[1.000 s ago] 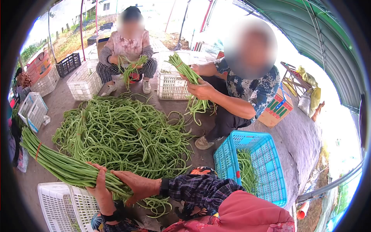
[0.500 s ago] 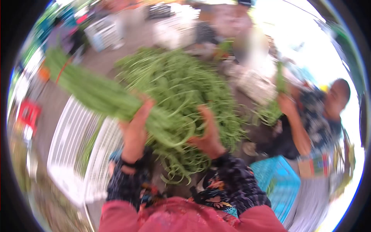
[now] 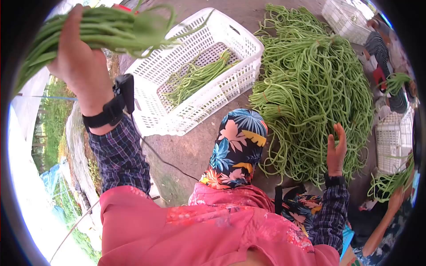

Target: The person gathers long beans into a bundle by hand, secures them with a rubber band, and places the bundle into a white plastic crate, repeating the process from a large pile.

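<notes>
Bunch of long green beans (image 3: 106, 29): held up left of the white crate (image 3: 230, 84), stray ends trailing across the crate's rim in view. Left hand (image 3: 82, 62) grasping it, fingers wrapped round the stems; some blur. Handling, by guess: modest weight, bendy lengthwise, smooth enough to slip inside the bundle, liable to snap if kinked. Best hold probably a full-hand wrap near mid-length.

In the crate: loose beans (image 3: 199, 82), a thin layer. Right of crate: big bean heap (image 3: 319, 84) on the ground. Right hand (image 3: 338, 155) at the heap's crate-facing-away side, fingers released, raised; contact unclear. Farther right: co-worker's arm (image 3: 381, 226).
</notes>
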A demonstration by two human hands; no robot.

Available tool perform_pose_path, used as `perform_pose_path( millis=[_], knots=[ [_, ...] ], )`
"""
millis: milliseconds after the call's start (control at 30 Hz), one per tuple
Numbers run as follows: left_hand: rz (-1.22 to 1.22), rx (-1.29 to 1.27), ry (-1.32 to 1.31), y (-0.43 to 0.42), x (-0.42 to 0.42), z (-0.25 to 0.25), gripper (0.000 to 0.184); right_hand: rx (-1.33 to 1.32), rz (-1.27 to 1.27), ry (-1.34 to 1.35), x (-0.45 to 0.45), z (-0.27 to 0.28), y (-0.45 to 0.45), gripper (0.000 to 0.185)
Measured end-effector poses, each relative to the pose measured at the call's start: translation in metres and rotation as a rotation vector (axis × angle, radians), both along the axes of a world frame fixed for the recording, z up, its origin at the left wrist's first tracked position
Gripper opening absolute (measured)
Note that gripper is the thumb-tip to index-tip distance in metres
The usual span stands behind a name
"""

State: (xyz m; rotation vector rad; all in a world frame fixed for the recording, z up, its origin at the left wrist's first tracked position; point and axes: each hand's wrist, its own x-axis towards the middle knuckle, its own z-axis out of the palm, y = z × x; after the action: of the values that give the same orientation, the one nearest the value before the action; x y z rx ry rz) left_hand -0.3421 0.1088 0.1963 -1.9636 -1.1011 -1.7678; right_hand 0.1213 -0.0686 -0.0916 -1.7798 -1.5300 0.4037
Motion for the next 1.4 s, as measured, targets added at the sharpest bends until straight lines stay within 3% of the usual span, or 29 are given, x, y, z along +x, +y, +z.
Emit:
perform_pose_path(
  millis=[33, 167, 333, 467, 533, 800, 900, 967, 1033, 1067, 1100, 1167, 1367, 1400],
  knots=[
    [-0.347, -0.141, -0.563, 0.008, -0.007, -0.008, 0.026, -0.016, -0.013, 0.034, 0.0, -0.004, 0.0, 0.044],
    [0.003, -0.239, -0.384, 0.024, -0.055, -0.086, 0.024, -0.158, -0.088, 0.163, 0.006, -0.021, -0.008, 0.043],
    [0.187, -0.651, -0.149, 0.025, -0.106, -0.177, 0.039, -0.25, -0.163, 0.28, 0.026, -0.046, -0.019, 0.043],
    [0.412, -0.835, 0.113, 0.038, -0.134, -0.216, 0.036, -0.315, -0.195, 0.306, 0.027, -0.05, -0.017, 0.044],
    [0.578, -0.934, 0.366, 0.049, -0.133, -0.221, 0.034, -0.347, -0.201, 0.303, 0.028, -0.055, -0.014, 0.043],
    [0.513, -1.02, 0.629, 0.109, -0.143, -0.281, 0.044, -0.403, -0.321, 0.365, 0.03, -0.069, -0.015, 0.04],
    [0.467, -1.251, 0.721, 0.152, -0.114, -0.318, 0.086, -0.443, -0.322, 0.313, 0.028, -0.07, -0.014, 0.039],
    [0.619, -1.273, 0.898, 0.172, -0.092, -0.361, 0.101, -0.459, -0.309, 0.285, 0.024, -0.068, -0.014, 0.038],
    [0.453, -1.649, 1.032, 0.194, -0.064, -0.38, 0.091, -0.443, -0.296, 0.264, 0.018, -0.068, -0.012, 0.037],
    [0.336, -1.731, 1.027, 0.192, -0.052, -0.387, 0.076, -0.427, -0.289, 0.317, 0.016, -0.069, -0.011, 0.037],
    [0.341, -1.738, 1.018, 0.185, -0.053, -0.397, 0.076, -0.43, -0.281, 0.313, 0.015, -0.069, -0.011, 0.037],
    [0.022, -1.893, 0.855, 0.167, -0.056, -0.42, 0.055, -0.473, -0.249, 0.295, 0.012, -0.069, -0.012, 0.036],
    [-0.049, -1.659, 0.876, 0.125, -0.059, -0.369, 0.039, -0.439, -0.196, 0.236, -0.001, -0.057, -0.005, 0.032],
    [-0.069, -1.407, 0.762, 0.112, -0.059, -0.352, 0.037, -0.406, -0.19, 0.186, -0.004, -0.049, -0.002, 0.031]
  ],
)
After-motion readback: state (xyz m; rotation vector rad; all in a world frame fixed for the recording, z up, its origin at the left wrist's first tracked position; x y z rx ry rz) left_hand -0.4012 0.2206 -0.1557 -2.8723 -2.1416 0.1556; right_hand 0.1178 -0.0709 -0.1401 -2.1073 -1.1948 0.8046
